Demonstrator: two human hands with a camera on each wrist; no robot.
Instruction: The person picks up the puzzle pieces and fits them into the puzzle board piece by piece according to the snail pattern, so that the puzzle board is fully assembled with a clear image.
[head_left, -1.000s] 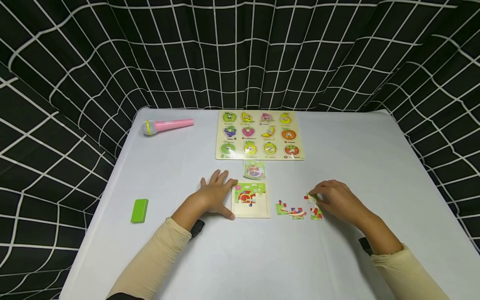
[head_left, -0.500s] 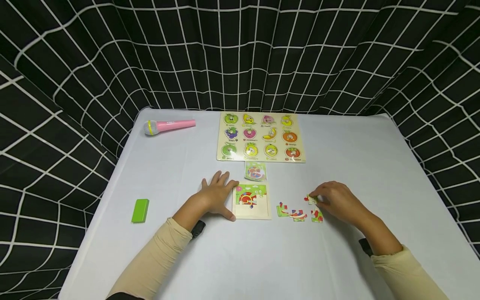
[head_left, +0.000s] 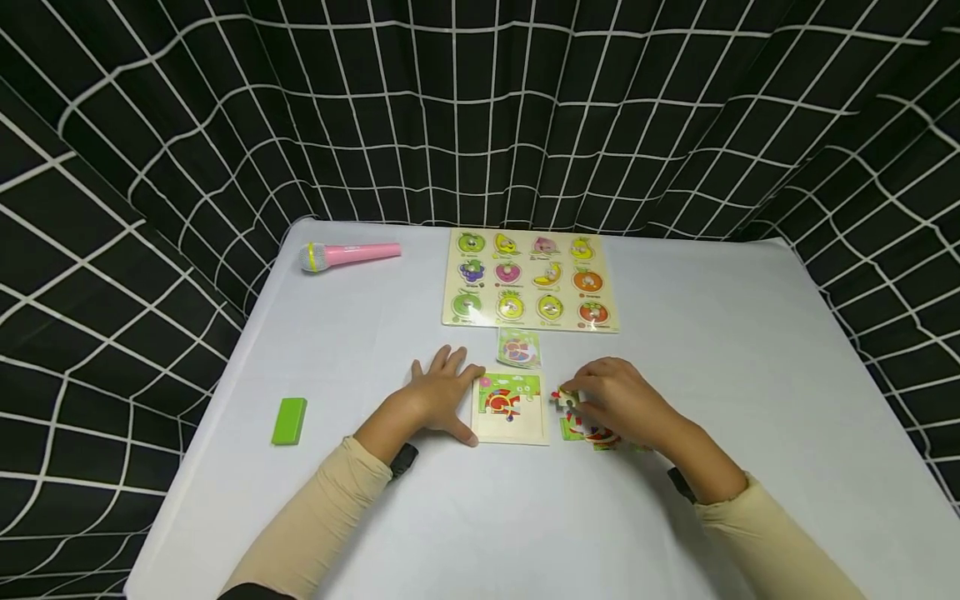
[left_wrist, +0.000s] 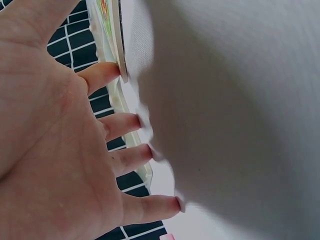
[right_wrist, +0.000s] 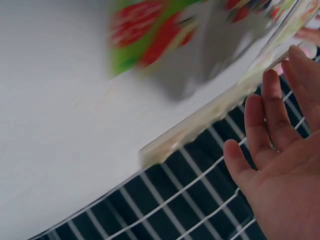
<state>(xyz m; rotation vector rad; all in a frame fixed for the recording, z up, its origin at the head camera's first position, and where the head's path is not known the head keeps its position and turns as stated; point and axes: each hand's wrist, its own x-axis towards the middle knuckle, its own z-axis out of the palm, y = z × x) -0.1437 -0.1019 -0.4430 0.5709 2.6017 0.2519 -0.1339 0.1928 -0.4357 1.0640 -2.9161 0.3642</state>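
My left hand [head_left: 433, 403] lies spread at the left side of a square wooden puzzle tray [head_left: 510, 432], thumb and index finger touching its edge. In the left wrist view the fingers are straight, with tips on the cloth and one against the tray. A partly joined snail picture [head_left: 503, 402] fills the tray's upper left. My right hand [head_left: 621, 400] pinches a small jigsaw piece [head_left: 566, 398] just right of the tray. Below that hand lie loose jigsaw pieces [head_left: 572, 430], partly hidden by it. In the right wrist view a red and green piece [right_wrist: 145, 35] lies blurred on the cloth.
A fruit peg board [head_left: 531, 280] lies at the back, with a small picture card [head_left: 518, 348] between it and the tray. A pink toy microphone [head_left: 351, 256] is at the back left, a green block [head_left: 288, 422] at the left. Black gridded cloth [head_left: 480, 108] surrounds the table.
My right hand has moved left with the pinched jigsaw piece, from beyond the loose pieces to beside the tray. The left hand stays at the tray. The head view has shifted slightly.
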